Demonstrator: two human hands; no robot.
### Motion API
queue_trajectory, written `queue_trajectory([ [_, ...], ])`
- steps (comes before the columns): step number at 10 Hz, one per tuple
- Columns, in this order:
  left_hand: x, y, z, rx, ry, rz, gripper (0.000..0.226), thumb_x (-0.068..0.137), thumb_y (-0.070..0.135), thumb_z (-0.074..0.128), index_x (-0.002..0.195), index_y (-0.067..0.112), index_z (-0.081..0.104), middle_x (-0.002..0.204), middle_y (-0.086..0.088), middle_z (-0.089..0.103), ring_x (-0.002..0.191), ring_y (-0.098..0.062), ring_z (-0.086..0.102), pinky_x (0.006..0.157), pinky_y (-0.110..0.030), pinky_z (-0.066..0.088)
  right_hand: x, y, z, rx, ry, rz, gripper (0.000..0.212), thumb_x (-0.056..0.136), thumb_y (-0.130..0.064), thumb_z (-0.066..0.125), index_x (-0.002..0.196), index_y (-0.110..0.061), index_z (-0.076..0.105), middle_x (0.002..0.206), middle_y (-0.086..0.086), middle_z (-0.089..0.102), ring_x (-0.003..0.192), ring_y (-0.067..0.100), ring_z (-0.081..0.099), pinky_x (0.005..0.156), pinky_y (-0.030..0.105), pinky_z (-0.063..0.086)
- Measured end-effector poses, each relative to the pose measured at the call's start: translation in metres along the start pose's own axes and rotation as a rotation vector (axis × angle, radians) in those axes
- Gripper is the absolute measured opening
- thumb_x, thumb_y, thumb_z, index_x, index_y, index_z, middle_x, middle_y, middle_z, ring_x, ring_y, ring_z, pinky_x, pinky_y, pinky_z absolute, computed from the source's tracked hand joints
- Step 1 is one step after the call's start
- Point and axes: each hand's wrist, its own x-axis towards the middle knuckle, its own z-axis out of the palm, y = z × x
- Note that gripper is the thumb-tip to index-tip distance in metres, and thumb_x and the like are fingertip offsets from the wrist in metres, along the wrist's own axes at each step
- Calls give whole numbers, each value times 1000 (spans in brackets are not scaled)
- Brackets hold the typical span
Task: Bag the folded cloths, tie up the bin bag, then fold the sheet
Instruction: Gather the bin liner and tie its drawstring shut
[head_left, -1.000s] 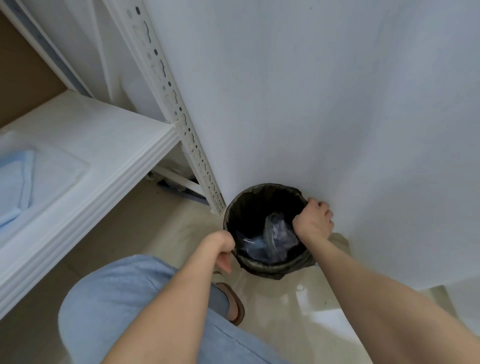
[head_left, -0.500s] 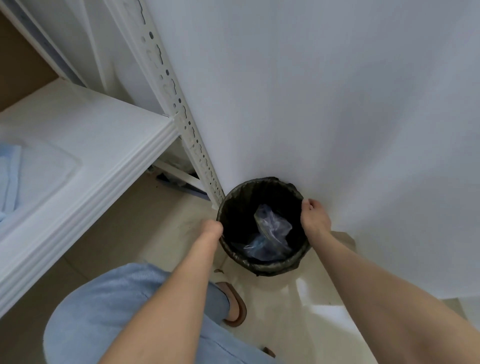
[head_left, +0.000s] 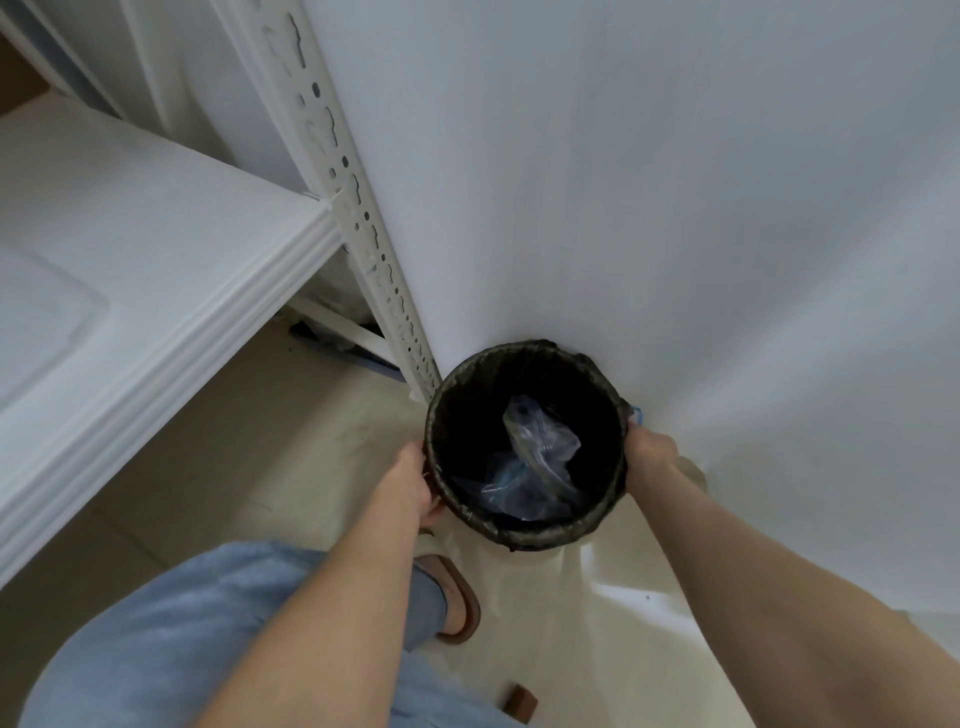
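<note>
Two hands of mine at the bin bag (head_left: 540, 538), lower centre of frame. Left hand (head_left: 408, 480): fingers curled on its left edge. Right hand (head_left: 649, 457): against its right edge, grip hidden, cannot tell. One clear bag (head_left: 540, 441) of cloths (head_left: 501, 486) inside, so bagging looks done; tying and folding left.

From above bin bag (head_left: 540, 538) mouth open; clear plastic bag (head_left: 535, 457) lies low inside. Close behind stands wall (head_left: 675, 208), shelf post (head_left: 363, 218) just beside at back-left. Rim sides taken: left hand (head_left: 410, 483), right hand (head_left: 649, 457) grip there. Under shelf (head_left: 156, 270) floor (head_left: 249, 457) free.
</note>
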Motion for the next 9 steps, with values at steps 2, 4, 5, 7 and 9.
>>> queue_trajectory([
  [2,5,3,0,23,-11,201,37,99,11,39,64,7,51,47,-7,58,39,-20,56,31,-20,43,-14,-5,0,-161,176,-142,40,101,-35,39,104,-3,62,103,21,64,98,37,59,81,35,42],
  [4,4,1,0,66,68,334,25,95,3,49,71,3,54,70,-9,58,56,-19,52,37,-20,45,-39,-14,0,-375,210,-307,32,97,-35,45,111,-9,58,110,15,64,101,35,60,76,33,40],
  [5,4,0,-3,85,21,273,33,99,5,39,68,4,50,71,-14,62,53,-20,49,29,-15,40,-48,-19,0,-480,228,-379,26,96,-25,45,114,-10,58,112,14,64,102,35,60,75,32,41],
  [7,-4,-3,-1,216,-1,205,39,100,11,39,61,10,45,27,1,43,45,-12,41,48,-20,28,-54,-25,32,-195,-10,-395,30,94,-19,50,118,-5,61,104,10,64,93,29,63,79,35,47],
  [9,3,-8,-17,189,-36,226,43,99,15,37,56,15,43,24,5,37,19,-6,34,33,-6,24,-67,-31,55,211,-267,-118,35,93,-8,59,126,2,52,73,1,51,55,10,41,53,20,39],
])
